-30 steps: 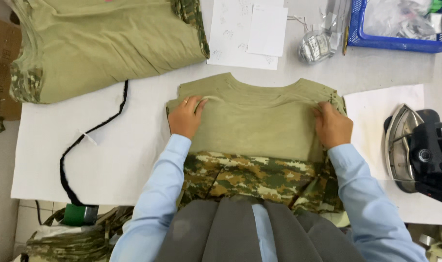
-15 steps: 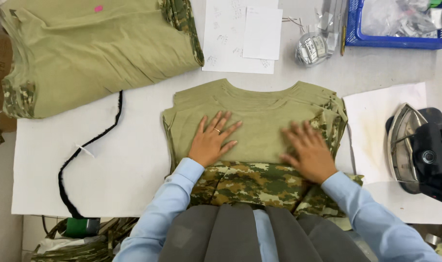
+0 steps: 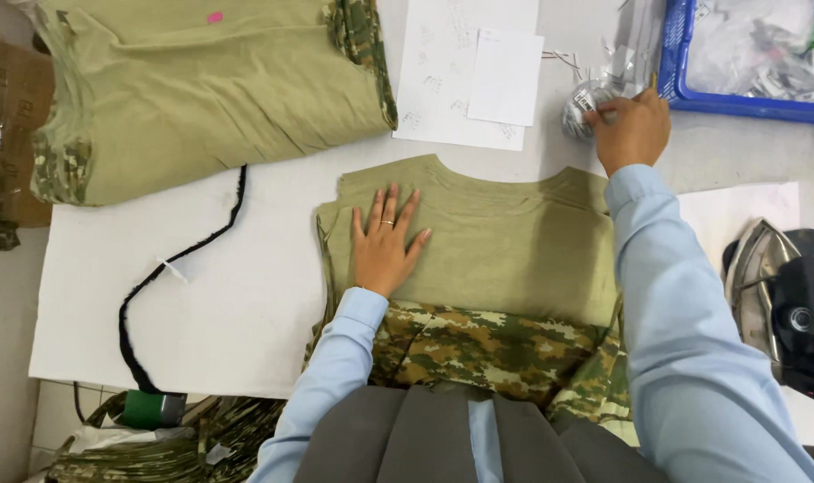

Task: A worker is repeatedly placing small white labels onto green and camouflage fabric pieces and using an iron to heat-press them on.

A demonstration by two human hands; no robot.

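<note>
Pressing the folded olive shirt (image 3: 505, 241) with fingers spread, the left hand (image 3: 384, 243) lay flat; the right hand (image 3: 632, 130) pinched a clear packet (image 3: 584, 105) far right

I'm looking down at a garment workshop, at a pressing and folding table (image 3: 201, 295) padded in white. A folded olive shirt (image 3: 496, 241) with camouflage sleeves lies on it, a stack of the same shirts (image 3: 201, 89) beside it, an iron (image 3: 773, 295) at the edge, paper sheets (image 3: 465, 67) and a blue bin (image 3: 746, 98) of bagged bits.
</note>
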